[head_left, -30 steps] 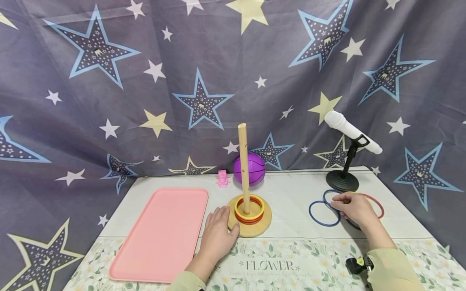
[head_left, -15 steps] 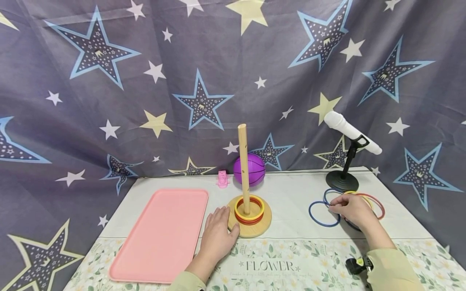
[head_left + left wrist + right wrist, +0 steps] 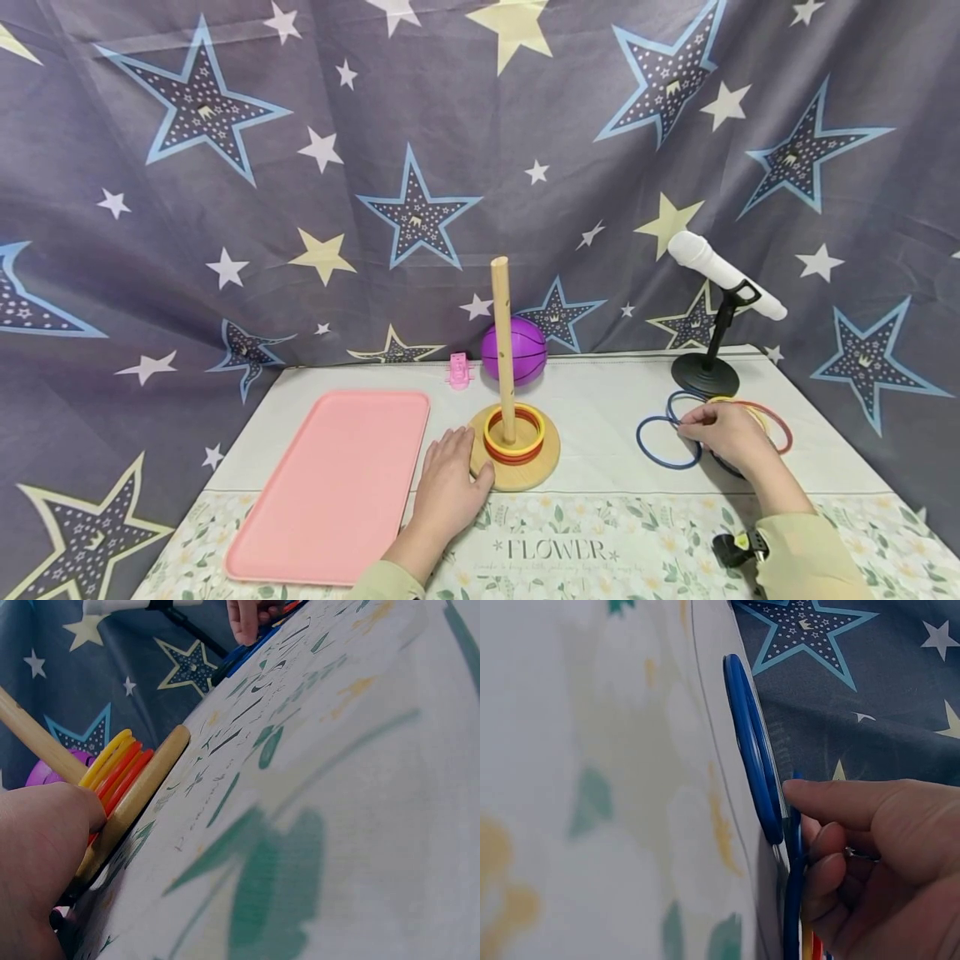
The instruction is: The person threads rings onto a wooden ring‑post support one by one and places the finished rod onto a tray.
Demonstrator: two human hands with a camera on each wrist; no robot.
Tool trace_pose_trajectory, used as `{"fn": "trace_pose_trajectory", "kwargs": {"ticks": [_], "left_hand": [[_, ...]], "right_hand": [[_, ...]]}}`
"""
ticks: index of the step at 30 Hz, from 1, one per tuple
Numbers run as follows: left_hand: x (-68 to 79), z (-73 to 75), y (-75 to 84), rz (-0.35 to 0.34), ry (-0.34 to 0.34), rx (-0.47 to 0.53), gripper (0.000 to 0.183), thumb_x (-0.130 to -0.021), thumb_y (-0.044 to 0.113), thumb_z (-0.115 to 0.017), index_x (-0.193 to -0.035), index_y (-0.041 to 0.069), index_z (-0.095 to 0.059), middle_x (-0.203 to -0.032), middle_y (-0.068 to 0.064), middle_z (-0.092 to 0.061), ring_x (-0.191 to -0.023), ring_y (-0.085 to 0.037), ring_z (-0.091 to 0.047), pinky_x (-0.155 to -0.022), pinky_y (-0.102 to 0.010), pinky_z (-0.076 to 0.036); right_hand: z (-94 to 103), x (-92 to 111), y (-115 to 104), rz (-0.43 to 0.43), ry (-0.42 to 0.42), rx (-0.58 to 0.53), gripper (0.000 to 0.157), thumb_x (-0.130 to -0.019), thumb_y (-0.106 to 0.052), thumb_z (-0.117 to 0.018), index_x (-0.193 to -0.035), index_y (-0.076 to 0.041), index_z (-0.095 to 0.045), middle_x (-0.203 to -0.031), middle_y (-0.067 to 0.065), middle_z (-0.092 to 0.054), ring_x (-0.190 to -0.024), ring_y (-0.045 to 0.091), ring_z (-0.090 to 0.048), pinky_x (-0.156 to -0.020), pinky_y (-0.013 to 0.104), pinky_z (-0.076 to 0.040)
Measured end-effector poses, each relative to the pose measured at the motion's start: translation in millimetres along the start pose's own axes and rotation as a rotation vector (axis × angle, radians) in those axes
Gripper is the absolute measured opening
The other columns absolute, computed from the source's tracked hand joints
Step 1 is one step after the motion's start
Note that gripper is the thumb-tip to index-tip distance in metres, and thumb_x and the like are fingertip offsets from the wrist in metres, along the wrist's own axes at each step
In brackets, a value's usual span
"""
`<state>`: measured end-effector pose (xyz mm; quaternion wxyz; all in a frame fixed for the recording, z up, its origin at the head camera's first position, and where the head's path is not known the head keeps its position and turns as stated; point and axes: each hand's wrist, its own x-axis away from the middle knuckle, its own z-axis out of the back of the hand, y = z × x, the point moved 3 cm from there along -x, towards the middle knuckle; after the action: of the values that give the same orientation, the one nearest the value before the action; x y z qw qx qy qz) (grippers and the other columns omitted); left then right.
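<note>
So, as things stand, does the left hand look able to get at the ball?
Probably yes. The peg stands in front of part of the ball, but the left hand seems free to pass left of the peg, though the pink toy sits close to that path.

Right fingers (image 3: pixel 703 412) on blue ring (image 3: pixel 668 405)

The left sleeve (image 3: pixel 384 581) and right sleeve (image 3: pixel 812 557) are the same plain, pale yellow-green. By the edge of the right one sits 1 small, rounded black device (image 3: pixel 726 551) with a bright yellow-green patch (image 3: pixel 742 541); 1 thin, shiny band (image 3: pixel 862 856) shows on the right hand (image 3: pixel 901 859).
</note>
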<state>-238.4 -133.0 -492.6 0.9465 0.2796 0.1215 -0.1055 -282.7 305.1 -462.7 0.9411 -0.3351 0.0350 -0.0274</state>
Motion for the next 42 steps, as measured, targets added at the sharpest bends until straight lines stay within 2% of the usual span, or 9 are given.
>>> {"fn": "trace_pose_trajectory", "kwargs": {"ticks": [8, 15, 20, 27, 30, 35, 42], "left_hand": [[-0.1, -0.9, -0.3, -0.007, 0.008, -0.001, 0.067, -0.102, 0.028, -0.069, -0.154, -0.011, -0.055, -0.159, -0.032, -0.053, -0.155, -0.050, -0.042, -0.132, -0.065, -0.023], [-0.7, -0.9, -0.7, -0.008, 0.008, -0.007, 0.067, -0.102, 0.028, -0.069, -0.154, -0.011, -0.055, -0.159, -0.032, -0.054, -0.154, -0.050, -0.043, -0.131, -0.066, -0.023], [-0.4, 0.3, -0.2, -0.008, 0.007, -0.004, 0.067, -0.102, 0.028, -0.070, -0.154, -0.011, -0.055, -0.159, -0.032, -0.053, -0.155, -0.050, -0.042, -0.131, -0.066, -0.023], [-0.1, 1.9, 1.5, -0.012, 0.009, 0.001, 0.066, -0.102, 0.027, -0.069, -0.154, -0.011, -0.055, -0.159, -0.033, -0.053, -0.154, -0.051, -0.043, -0.131, -0.067, -0.024], [-0.1, 1.4, 0.7, -0.009, 0.008, 0.001, 0.066, -0.102, 0.028, -0.069, -0.154, -0.011, -0.055, -0.159, -0.032, -0.053, -0.154, -0.051, -0.043, -0.131, -0.066, -0.024], [-0.2, 0.6, -1.0, 0.001, -0.001, 0.001, 0.067, -0.103, 0.028, -0.069, -0.154, -0.011, -0.055, -0.159, -0.032, -0.053, -0.155, -0.050, -0.042, -0.132, -0.065, -0.023], [-0.1, 0.3, -1.1, -0.002, -0.002, -0.002, 0.066, -0.103, 0.029, -0.069, -0.154, -0.011, -0.055, -0.159, -0.032, -0.053, -0.155, -0.050, -0.042, -0.132, -0.066, -0.023]], "right_hand": [[6.8, 2, -6, 0.000, 0.011, 0.007, 0.022, -0.102, -0.027, -0.078, -0.107, -0.006, -0.082, -0.094, 0.004, -0.077, -0.081, 0.020, -0.061, -0.072, 0.036, -0.048], [13.8, 5, -19, 0.021, 0.059, -0.065, 0.028, -0.106, -0.029, -0.074, -0.112, -0.002, -0.081, -0.100, 0.009, -0.077, -0.084, 0.023, -0.060, -0.072, 0.037, -0.050], [18.4, 6, -32, 0.037, 0.084, -0.096, 0.033, -0.108, -0.031, -0.071, -0.119, -0.001, -0.079, -0.103, 0.011, -0.077, -0.083, 0.021, -0.064, -0.069, 0.033, -0.053], [24.0, 9, -50, 0.046, 0.132, -0.225, 0.041, -0.110, -0.038, -0.070, -0.127, -0.002, -0.076, -0.095, 0.007, -0.075, -0.078, 0.023, -0.069, -0.061, 0.027, -0.055], [26.6, 10, -56, 0.062, 0.168, -0.253, 0.043, -0.110, -0.041, -0.070, -0.128, -0.003, -0.076, -0.091, 0.006, -0.075, -0.074, 0.020, -0.069, -0.060, 0.026, -0.055], [30.4, 14, -67, 0.085, 0.220, -0.282, 0.043, -0.109, -0.042, -0.070, -0.127, -0.003, -0.077, -0.091, 0.009, -0.075, -0.071, 0.013, -0.069, -0.060, 0.024, -0.055], [29.8, 17, -84, 0.109, 0.260, -0.339, 0.043, -0.111, -0.041, -0.068, -0.127, -0.001, -0.076, -0.092, 0.011, -0.077, -0.074, 0.011, -0.071, -0.065, 0.020, -0.054]]}}
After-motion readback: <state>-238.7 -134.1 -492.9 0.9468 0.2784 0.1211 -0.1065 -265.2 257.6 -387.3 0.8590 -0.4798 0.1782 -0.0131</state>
